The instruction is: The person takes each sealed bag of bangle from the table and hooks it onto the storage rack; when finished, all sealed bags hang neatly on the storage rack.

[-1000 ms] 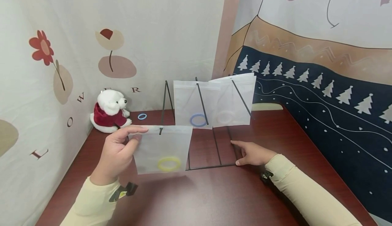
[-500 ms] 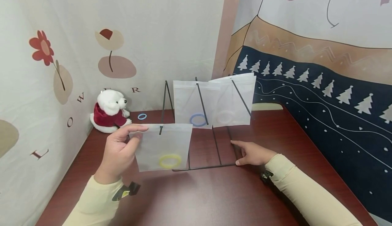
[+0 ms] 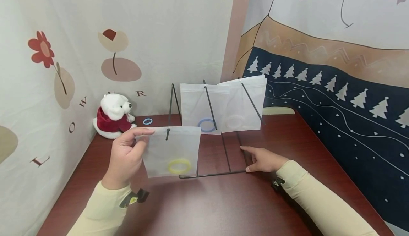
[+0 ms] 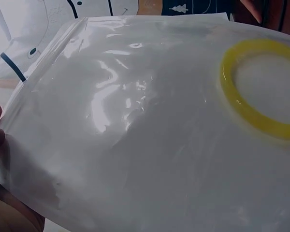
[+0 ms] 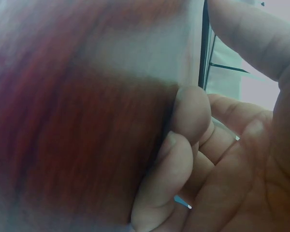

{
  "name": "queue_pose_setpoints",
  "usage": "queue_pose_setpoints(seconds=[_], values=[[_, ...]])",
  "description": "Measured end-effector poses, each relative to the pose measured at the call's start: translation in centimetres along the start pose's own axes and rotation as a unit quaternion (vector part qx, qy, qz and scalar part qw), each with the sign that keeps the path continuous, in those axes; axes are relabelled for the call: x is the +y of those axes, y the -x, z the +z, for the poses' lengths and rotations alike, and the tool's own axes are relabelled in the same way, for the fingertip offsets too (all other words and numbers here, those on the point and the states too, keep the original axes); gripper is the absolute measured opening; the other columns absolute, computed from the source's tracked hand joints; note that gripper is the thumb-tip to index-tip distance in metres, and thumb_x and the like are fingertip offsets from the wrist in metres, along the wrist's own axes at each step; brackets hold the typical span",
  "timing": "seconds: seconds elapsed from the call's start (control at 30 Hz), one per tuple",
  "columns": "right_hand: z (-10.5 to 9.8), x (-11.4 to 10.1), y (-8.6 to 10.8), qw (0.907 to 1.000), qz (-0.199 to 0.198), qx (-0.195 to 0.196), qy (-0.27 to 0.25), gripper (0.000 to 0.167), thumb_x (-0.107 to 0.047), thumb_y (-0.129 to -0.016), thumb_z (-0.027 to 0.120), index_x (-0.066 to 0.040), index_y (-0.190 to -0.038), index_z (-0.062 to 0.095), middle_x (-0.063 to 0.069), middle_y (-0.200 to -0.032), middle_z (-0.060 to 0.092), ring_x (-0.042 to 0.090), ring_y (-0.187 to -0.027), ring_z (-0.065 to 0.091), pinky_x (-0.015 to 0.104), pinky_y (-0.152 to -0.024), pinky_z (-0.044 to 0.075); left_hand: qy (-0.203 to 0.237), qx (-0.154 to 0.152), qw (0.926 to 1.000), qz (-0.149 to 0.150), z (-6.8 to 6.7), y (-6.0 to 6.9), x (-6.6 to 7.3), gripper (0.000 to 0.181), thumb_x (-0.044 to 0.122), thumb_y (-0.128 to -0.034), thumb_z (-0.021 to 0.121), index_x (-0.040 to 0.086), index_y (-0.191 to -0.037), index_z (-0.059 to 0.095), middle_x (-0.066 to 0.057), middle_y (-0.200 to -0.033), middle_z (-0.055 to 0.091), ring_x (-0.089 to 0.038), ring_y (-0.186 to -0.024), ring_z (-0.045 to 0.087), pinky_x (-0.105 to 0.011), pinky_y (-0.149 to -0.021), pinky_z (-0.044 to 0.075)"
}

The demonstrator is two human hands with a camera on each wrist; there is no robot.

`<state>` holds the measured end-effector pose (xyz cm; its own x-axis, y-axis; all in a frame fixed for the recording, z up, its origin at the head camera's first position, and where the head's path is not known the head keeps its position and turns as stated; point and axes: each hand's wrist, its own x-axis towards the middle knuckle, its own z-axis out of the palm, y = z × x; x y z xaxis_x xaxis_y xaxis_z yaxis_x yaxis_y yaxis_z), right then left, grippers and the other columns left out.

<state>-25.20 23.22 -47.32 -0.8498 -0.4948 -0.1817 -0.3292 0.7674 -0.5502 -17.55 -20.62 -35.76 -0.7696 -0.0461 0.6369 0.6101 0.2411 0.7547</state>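
My left hand [image 3: 126, 158] pinches the upper left corner of a frosted zip bag [image 3: 159, 154] between thumb and forefinger. A yellow ring [image 3: 179, 160] lies inside the bag near its bottom. The left peg of a black wire display rack [image 3: 214, 175] pokes out in front of the bag's top edge; the hole itself is too small to make out. My right hand [image 3: 263, 159] holds the rack's front right corner, thumb and forefinger on the wire. On the other pegs hang a bag [image 3: 195, 103] with a blue ring [image 3: 207, 125] and another bag [image 3: 247, 104] with a pale ring.
A white plush bear [image 3: 113, 117] in a red coat sits at the back left of the brown table [image 3: 217, 207]. Beside it lies a loose light blue ring [image 3: 147, 121]. Printed cloths [image 3: 179, 26] hang behind the table.
My left hand and the bag with the yellow ring have moved slightly up and to the right. More of the peg now shows in front of that bag. My right hand stays on the rack.
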Motion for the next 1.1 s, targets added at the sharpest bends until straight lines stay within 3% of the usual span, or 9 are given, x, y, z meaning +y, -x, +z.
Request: queue_pose_setpoints(seconds=[0.1,0.3,0.63,0.9,1.03,1.1], values=[[-0.07,0.01,0.01,1.0,-0.001,0.0,-0.002,0.088,-0.021,-0.085,0.089,-0.006,-0.159,0.044,0.001,-0.089,0.059,0.016,-0.078,0.055,0.032,-0.068,0.05,0.012,-0.004,0.9999,-0.005,0.03,-0.06,0.01,0.023,-0.013,-0.097,0.056,-0.007,-0.108,0.075,0.005,-0.073,0.065,-0.012,-0.048,0.031,-0.03,-0.044,0.027],[-0.15,-0.01,-0.01,1.0,-0.005,0.001,-0.005,0.088,-0.021,-0.084,0.089,-0.006,-0.158,0.045,0.002,-0.09,0.059,0.017,-0.08,0.055,0.033,-0.07,0.049,0.034,-0.003,0.9994,0.0,0.15,-0.19,-0.11,0.031,-0.013,-0.0967,0.056,0.003,-0.108,0.08,0.008,-0.106,0.079,-0.012,-0.053,0.034,-0.029,-0.046,0.029],[-0.11,0.12,0.08,1.0,-0.005,0.0,-0.004,0.088,-0.021,-0.085,0.089,-0.007,-0.159,0.044,0.001,-0.092,0.061,0.016,-0.079,0.056,0.033,-0.071,0.051,0.038,0.003,0.9993,-0.003,0.28,-0.33,-0.21,0.024,-0.012,-0.0978,0.056,-0.007,-0.11,0.076,0.01,-0.103,0.077,-0.012,-0.052,0.035,-0.03,-0.045,0.027],[-0.2,-0.18,0.16,1.0,0.0,-0.002,-0.006,0.089,-0.022,-0.085,0.089,-0.008,-0.16,0.043,0.001,-0.088,0.059,0.016,-0.079,0.055,0.032,-0.068,0.049,0.048,0.016,0.9986,-0.015,0.44,-0.49,-0.27,0.022,-0.012,-0.0979,0.056,-0.009,-0.11,0.075,0.008,-0.079,0.067,-0.012,-0.046,0.03,-0.03,-0.044,0.026],[-0.23,-0.23,0.19,1.0,0.0,0.0,-0.009,0.089,-0.021,-0.084,0.089,-0.008,-0.16,0.044,0.002,-0.085,0.058,0.017,-0.077,0.054,0.032,-0.066,0.048,0.057,0.028,0.9977,-0.022,0.59,-0.61,-0.18,0.024,-0.012,-0.0977,0.056,-0.005,-0.107,0.077,0.007,-0.081,0.07,-0.012,-0.045,0.029,-0.03,-0.044,0.025],[-0.21,-0.22,0.19,1.0,0.0,0.0,-0.008,0.089,-0.021,-0.084,0.089,-0.008,-0.16,0.044,0.002,-0.084,0.058,0.016,-0.076,0.054,0.032,-0.065,0.048,0.065,0.033,0.9971,-0.025,0.66,-0.66,-0.2,0.026,-0.013,-0.0973,0.057,-0.001,-0.106,0.079,0.006,-0.09,0.076,-0.012,-0.046,0.031,-0.029,-0.045,0.026]])
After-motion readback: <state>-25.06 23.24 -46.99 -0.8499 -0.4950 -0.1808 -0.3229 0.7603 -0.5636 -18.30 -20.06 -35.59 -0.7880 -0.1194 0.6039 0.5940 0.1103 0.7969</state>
